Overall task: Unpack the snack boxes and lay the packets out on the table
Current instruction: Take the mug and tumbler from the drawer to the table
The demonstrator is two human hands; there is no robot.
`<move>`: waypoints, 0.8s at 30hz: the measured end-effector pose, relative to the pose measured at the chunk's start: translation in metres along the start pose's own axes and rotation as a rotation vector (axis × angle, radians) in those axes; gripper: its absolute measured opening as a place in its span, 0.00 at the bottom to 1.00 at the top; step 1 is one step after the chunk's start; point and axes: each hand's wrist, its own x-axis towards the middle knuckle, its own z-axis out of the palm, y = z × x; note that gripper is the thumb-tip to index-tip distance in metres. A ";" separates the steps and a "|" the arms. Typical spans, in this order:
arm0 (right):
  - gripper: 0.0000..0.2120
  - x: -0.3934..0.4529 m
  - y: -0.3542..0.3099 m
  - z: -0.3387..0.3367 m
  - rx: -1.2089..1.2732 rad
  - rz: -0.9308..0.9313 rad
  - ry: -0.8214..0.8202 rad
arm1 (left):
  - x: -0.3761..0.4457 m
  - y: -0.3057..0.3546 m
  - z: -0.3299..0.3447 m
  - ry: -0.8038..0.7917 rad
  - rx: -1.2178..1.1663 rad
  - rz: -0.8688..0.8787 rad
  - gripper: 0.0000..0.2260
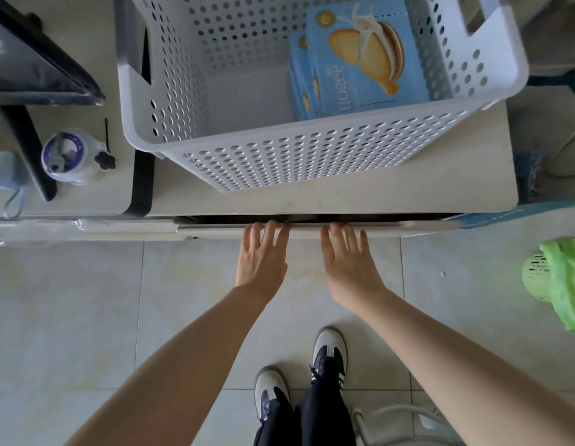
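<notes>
A round white jar (69,156) with a blue lid sits at the left of the frame. A black flower-shaped knob (105,160) is beside it. A green bag (566,281), maybe over a bin, shows at the right edge. Two shoes (328,352) stand on pale floor tiles (87,300) at the bottom.

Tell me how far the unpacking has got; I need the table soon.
Nothing looks done: no packets lie on the table, and the blue snack boxes sit unopened in the white basket. In hand: the left hand and right hand, fingers straight, touch the drawer front under the tabletop. Left: taking the boxes out, opening them, laying out the packets.
</notes>
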 end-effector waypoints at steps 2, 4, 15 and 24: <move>0.44 -0.002 0.009 0.002 0.013 -0.024 0.058 | -0.002 -0.001 0.003 0.018 -0.014 0.020 0.30; 0.40 0.000 0.015 0.006 0.020 -0.043 0.121 | -0.003 -0.005 0.008 0.009 -0.035 0.036 0.29; 0.26 0.023 0.026 0.020 0.024 -0.118 0.317 | -0.005 -0.009 0.013 0.044 -0.050 0.017 0.24; 0.29 -0.022 0.016 0.036 0.078 -0.189 0.475 | -0.041 -0.015 0.022 0.143 -0.040 0.117 0.14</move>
